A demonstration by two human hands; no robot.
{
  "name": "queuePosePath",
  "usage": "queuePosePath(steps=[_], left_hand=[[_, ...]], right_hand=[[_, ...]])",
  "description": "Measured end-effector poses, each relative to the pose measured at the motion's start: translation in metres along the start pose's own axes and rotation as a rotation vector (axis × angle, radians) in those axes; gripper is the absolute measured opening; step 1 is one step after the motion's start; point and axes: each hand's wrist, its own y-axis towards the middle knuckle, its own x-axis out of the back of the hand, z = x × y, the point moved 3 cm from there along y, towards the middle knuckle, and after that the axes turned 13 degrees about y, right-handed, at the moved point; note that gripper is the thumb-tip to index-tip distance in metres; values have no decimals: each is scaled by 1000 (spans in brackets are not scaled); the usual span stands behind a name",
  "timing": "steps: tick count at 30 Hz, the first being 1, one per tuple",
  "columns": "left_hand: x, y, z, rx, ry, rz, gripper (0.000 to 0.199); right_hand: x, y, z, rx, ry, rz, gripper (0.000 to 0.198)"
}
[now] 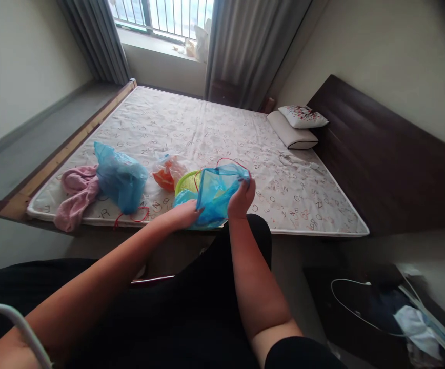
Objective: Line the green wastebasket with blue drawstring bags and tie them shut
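Both hands grip the rim of a thin blue plastic bag (217,197) with a red drawstring, its mouth spread between them. My left hand (186,212) is closed on the near left edge. At the far right edge, my right hand (242,197) has its fingers wrapped round the film. Behind the bag sits a yellow-green basket (186,183), partly covered by blue plastic. Left of it lies a clear bag with something orange (166,173) inside. Farther left are a filled blue bag (122,177) and a pink cloth (77,195).
The bags rest on a patterned mattress (222,130) in a wooden bed frame. Pillows (303,117) lie by the dark headboard (376,143). A dark nightstand at lower right holds a white cable (353,302) and a white cloth (417,328). Grey curtains (245,51) flank the window.
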Motion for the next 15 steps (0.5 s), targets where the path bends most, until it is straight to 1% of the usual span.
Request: queuePosePath(steps=[2, 3, 5, 6, 7, 8, 10, 11, 12, 13, 14, 15], left_hand=[[-7, 9, 3, -7, 23, 131, 48], [-9, 15, 6, 9, 41, 170, 46], [-12, 28, 12, 51, 83, 213, 40], [-12, 34, 14, 56, 104, 189, 35], [-10, 41, 16, 41, 121, 124, 29], [-7, 47, 17, 9, 135, 33, 29], [2, 56, 18, -55, 132, -202, 47], [7, 59, 18, -62, 105, -316, 56], [10, 62, 20, -46, 67, -393, 61], [12, 65, 22, -13, 26, -423, 60], [13, 67, 24, 21, -13, -430, 55], [12, 69, 25, 42, -37, -403, 48]], right_hand=[[-7, -6, -5, -82, 25, 131, 33], [-9, -9, -7, -116, 38, 178, 34], [-9, -13, -9, -145, 74, 201, 35], [-8, -14, -8, -127, 96, 181, 34], [-6, -13, -7, -83, 114, 147, 33], [-3, -12, -6, -20, 122, 105, 33], [4, -9, -3, 128, 89, 15, 32], [6, -6, -3, 187, 47, -25, 31], [8, -3, -5, 219, -5, -54, 29], [9, 0, -8, 222, -59, -65, 27], [9, 3, -12, 198, -106, -62, 24], [8, 6, -16, 156, -142, -51, 24]])
